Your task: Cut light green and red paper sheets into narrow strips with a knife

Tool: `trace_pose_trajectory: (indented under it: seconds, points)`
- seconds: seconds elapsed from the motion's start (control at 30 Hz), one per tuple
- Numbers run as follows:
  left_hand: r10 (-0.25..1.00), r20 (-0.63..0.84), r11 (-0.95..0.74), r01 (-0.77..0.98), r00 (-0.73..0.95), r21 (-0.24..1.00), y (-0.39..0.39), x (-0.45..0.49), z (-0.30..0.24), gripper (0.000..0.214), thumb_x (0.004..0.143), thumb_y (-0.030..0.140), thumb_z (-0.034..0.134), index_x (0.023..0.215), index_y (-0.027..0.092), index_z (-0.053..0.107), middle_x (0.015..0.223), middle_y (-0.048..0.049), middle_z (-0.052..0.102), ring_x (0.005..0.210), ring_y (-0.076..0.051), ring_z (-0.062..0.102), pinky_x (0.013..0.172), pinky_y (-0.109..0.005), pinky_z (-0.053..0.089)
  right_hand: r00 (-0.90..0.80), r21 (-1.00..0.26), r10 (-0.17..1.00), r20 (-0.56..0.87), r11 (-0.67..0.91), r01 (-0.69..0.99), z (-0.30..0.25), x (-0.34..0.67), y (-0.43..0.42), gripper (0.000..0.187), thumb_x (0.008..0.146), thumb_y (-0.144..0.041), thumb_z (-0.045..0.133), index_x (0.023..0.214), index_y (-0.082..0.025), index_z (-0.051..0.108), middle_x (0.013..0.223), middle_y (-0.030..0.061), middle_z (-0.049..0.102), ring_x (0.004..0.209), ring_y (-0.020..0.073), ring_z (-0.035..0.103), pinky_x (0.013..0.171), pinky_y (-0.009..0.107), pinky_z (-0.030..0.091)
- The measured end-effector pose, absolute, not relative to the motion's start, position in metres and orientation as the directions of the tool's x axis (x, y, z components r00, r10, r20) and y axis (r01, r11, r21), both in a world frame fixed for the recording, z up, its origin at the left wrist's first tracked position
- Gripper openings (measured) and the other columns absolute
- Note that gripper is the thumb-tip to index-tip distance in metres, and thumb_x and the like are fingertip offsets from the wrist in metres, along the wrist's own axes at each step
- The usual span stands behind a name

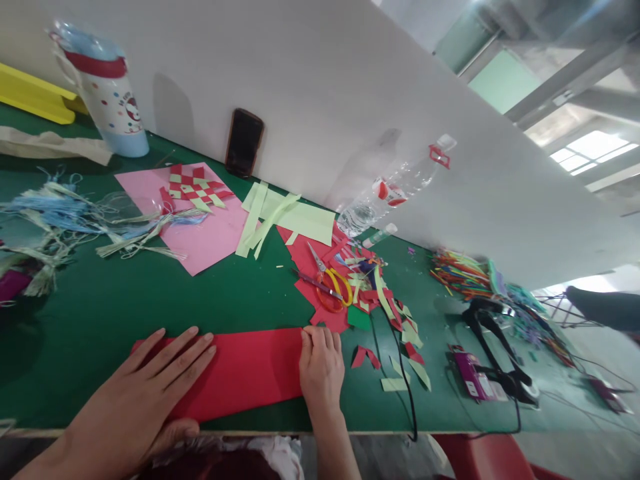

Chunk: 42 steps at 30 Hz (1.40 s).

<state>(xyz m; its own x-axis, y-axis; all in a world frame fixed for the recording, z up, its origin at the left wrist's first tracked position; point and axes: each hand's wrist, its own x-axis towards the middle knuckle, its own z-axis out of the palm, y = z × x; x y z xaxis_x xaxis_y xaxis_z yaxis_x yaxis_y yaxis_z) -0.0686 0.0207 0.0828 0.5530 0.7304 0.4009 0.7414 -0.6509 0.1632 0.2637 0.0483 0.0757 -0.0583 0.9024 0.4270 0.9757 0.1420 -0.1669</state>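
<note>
A long strip of red paper, seemingly folded, lies across the near part of the green table. My left hand rests flat on its left end with the fingers spread. At the right end, the curled fingers of my right hand grip the paper's edge, the thumb against the corner. Beyond my right hand are scissors with yellow and orange handles, on a pile of red paper scraps. A dark pen-like tool lies across them.
Pink paper carries a red-and-green woven piece. Pale green strips, a phone, a plastic bottle and a thermos stand or lie along the wall. Tassels lie left; a black headband device and cable lie right.
</note>
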Motion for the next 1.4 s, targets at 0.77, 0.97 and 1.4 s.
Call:
trace_pose_trajectory:
  seconds: [0.77,0.97,1.4]
  points:
    - [0.797,0.422,-0.547,0.812,0.431,0.204,-0.012,-0.110,0.038,0.069,0.109,0.031,0.041,0.174,0.030,0.019,0.150,-0.0008,0.073,0.163,-0.017,0.037,0.139,-0.036,0.019,-0.070,-0.175,0.902,0.426,0.158,0.972,0.076,0.268,0.050,0.039,0.119,-0.036,0.038,0.098,-0.024,0.069,0.089,0.0074,0.072,0.084,0.0266,0.062,0.081,0.039,0.047]
    - [0.799,0.381,-0.548,0.823,0.464,0.147,-0.016,-0.116,0.025,0.072,0.106,0.032,0.047,0.174,0.023,0.023,0.162,-0.0053,0.063,0.168,-0.024,0.029,0.140,-0.043,0.020,-0.069,-0.173,0.899,0.433,0.158,0.972,0.076,0.267,0.051,0.039,0.120,-0.037,0.038,0.098,-0.024,0.068,0.089,0.0071,0.072,0.084,0.0268,0.062,0.082,0.039,0.047]
    - [0.821,0.424,-0.499,0.842,0.382,0.207,-0.007,-0.108,0.034,0.066,0.111,0.044,0.036,0.173,0.035,0.018,0.147,-0.0039,0.075,0.146,-0.022,0.060,0.135,-0.037,0.025,-0.061,-0.171,0.893,0.446,0.152,0.973,0.075,0.266,0.050,0.040,0.119,-0.035,0.037,0.098,-0.023,0.068,0.088,0.0079,0.072,0.083,0.0267,0.063,0.081,0.038,0.047]
